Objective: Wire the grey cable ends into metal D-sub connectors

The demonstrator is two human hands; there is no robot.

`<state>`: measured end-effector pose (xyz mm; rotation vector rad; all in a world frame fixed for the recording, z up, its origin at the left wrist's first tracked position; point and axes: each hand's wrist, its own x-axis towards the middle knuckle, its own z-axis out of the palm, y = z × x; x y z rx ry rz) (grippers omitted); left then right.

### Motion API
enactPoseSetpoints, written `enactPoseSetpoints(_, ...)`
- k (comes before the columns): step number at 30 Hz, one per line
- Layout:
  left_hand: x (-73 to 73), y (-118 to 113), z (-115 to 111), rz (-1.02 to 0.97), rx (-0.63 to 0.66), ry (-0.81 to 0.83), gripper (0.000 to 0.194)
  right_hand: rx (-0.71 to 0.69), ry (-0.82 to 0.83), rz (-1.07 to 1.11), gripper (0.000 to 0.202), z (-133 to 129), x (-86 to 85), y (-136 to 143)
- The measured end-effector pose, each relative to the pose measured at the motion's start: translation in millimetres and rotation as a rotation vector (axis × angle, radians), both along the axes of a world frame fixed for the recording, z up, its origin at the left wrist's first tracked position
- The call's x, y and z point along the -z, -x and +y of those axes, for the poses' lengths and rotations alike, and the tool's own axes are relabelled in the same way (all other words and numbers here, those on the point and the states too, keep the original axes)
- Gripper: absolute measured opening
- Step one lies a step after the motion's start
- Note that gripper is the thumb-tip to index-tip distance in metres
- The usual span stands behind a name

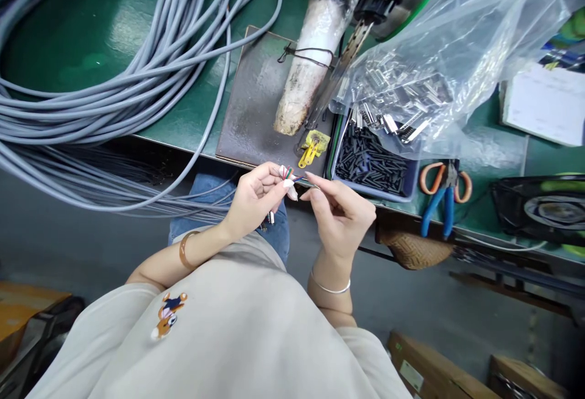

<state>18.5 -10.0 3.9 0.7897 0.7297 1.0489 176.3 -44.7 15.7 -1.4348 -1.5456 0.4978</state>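
Note:
Thin coloured wires (287,173), red and green among them, stick out between the fingertips of my left hand (260,195), which is closed on them. White wrapping covers some of that hand's fingertips. My right hand (342,210) pinches the far ends of the wires just to the right, thumb and forefinger nearly together. Both hands are over the table's front edge, above my lap. A small metal connector (271,217) hangs below my left hand; whether it joins these wires is hidden. Beyond my fingers lies a yellow tool (309,150) on a brown board (256,91).
Grey cable coils (150,91) cover the table's left. A wrapped white roll (304,70) and a soldering iron (340,73) lie on the board. Right of it are a bin of black tubes (372,164), a plastic bag of metal connectors (402,88), pliers (443,198) and a fan (543,210).

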Motion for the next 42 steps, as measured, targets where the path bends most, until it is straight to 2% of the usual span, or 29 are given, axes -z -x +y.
enactPoseSetpoints(5, 1.3, 0.8, 1.0, -0.033, 0.025, -0.028, 0.028, 0.005, 0.066, 0.149, 0.016, 4.4, -2.1, 3.7)
enactPoseSetpoints(8, 1.6, 1.2, 1.5, -0.047, 0.05, -0.019, 0.03, 0.014, 0.123, 0.208, 0.018, 6.0, -2.1, 3.7)
enactPoseSetpoints(13, 1.1, 2.0, 1.8, -0.034, 0.085, 0.012, 0.032, 0.021, 0.177, 0.196, 0.022, 6.4, -0.8, 3.1)
enactPoseSetpoints(20, 1.5, 3.4, 1.6, -0.021, 0.028, -0.002, 0.032, 0.03, 0.137, 0.122, 0.017, 3.3, -1.7, 4.7)
enactPoseSetpoints(23, 0.3, 3.4, 1.7, -0.02, 0.051, -0.01, 0.034, -0.012, 0.156, 0.184, 0.018, 4.6, -2.3, 3.2)
enactPoseSetpoints(27, 0.3, 3.2, 1.2, -0.023, 0.147, 0.002, 0.033, -0.128, 0.195, 0.286, 0.019, 7.1, -1.9, -0.4)
enactPoseSetpoints(32, 2.9, 3.6, 0.7, 0.014, 0.125, 0.002, 0.034, 0.024, 0.153, 0.167, 0.021, 6.9, -1.6, -0.3)
enactPoseSetpoints(36, 3.8, 3.3, 0.1, 0.049, 0.086, -0.031, 0.035, 0.004, 0.149, 0.08, 0.011, 6.4, -2.7, 3.2)
enactPoseSetpoints(42, 4.1, 3.3, -1.1, 0.057, 0.068, -0.03, 0.034, -0.008, 0.176, 0.094, 0.012, 6.1, -1.8, 6.3)
